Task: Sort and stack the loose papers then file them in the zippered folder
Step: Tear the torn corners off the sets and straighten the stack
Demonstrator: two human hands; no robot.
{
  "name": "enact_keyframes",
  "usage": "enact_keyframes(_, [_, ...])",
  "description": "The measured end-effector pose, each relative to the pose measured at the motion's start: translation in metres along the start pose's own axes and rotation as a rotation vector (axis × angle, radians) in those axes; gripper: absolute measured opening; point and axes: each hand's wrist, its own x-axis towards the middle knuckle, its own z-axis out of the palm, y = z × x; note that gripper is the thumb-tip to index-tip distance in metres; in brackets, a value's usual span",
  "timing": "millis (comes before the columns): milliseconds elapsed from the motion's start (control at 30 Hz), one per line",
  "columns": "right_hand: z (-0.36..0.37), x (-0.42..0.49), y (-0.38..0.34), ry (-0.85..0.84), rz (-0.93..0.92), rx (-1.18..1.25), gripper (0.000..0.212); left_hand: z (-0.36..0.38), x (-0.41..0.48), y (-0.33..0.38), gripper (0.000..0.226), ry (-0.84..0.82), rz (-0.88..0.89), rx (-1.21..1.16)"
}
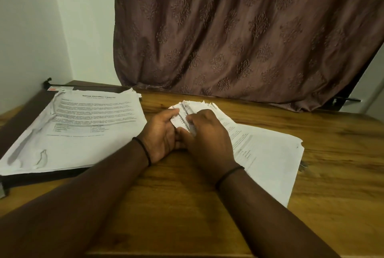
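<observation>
Writing: the top sheet of the left stack [83,124] carries a bold centred heading whose middle word looks like "Education"; the other words and the body text under it are too blurred to read.
Label: a small red and white sticker [60,88] sits at the far edge of the zippered folder [18,120]; its print cannot be read.
Left hand [162,135]: fingers curled, thumb and fingertips pinching the turned-up corner of the loose papers [268,153] at the centre of the frame.
Right hand [207,135]: fingers bent, gripping the same curled corner from the other side, its palm lying over the sheets; the two hands touch each other.
Loose papers: a ragged-edged pile on the desk [187,205], spreading from under the right hand towards the right middle of the frame; faint printed lines show, unreadable.
Zippered folder: dark, lying flat at the left of the frame beneath the left stack, just beside the left hand.
Wrists: a thin black band [143,151] on the left one, another on the right.
Background: a brown patterned curtain [249,29] fills the upper right.
</observation>
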Motion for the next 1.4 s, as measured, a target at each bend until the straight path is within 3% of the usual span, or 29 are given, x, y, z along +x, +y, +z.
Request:
enact_keyframes(233, [-0.002,0.004,0.006,0.057,0.103,0.007,0.03,0.0,0.001,-0.002,0.044,0.048,0.001,0.031])
enact_keyframes(400, [-0.012,0.004,0.004,0.323,0.28,0.261,0.043,0.001,0.0,-0.003,0.042,0.081,0.012,0.08])
enact_keyframes(533, [-0.02,0.006,0.01,0.466,0.367,0.301,0.045,0.001,0.001,-0.002,0.043,0.087,0.015,0.1])
enact_keyframes(767, [-0.007,0.002,0.002,0.253,0.141,0.323,0.04,0.005,-0.001,-0.001,0.043,0.019,0.001,0.094])
enact_keyframes(867, [-0.004,0.002,-0.001,0.155,0.179,0.391,0.03,0.013,-0.005,-0.002,0.044,0.031,0.052,0.133])
enact_keyframes(933, [-0.005,0.003,0.001,0.123,0.245,0.501,0.024,0.016,-0.004,-0.007,0.034,0.086,0.115,0.167])
enact_keyframes(1033, [-0.011,0.006,0.003,0.164,0.374,0.757,0.02,0.019,-0.002,-0.01,0.024,0.218,0.196,0.093])
enact_keyframes(1167, [-0.037,0.02,0.03,0.401,0.251,0.504,0.017,0.029,-0.004,0.011,0.028,0.204,0.294,0.082])
enact_keyframes(1200, [-0.048,0.026,0.039,0.411,0.258,0.456,0.023,0.032,-0.005,0.02,0.027,0.185,0.33,0.091])
enact_keyframes(1300, [-0.091,0.049,0.058,0.35,0.367,0.539,0.071,0.042,-0.01,0.055,0.031,0.15,0.441,0.093])
enact_keyframes(1333, [-0.106,0.053,0.06,0.301,0.382,0.688,0.075,0.048,-0.013,0.068,0.032,0.141,0.467,0.081])
enact_keyframes(1400, [-0.127,0.059,0.055,0.186,0.329,0.963,0.059,0.061,-0.02,0.091,0.035,0.1,0.489,0.059])
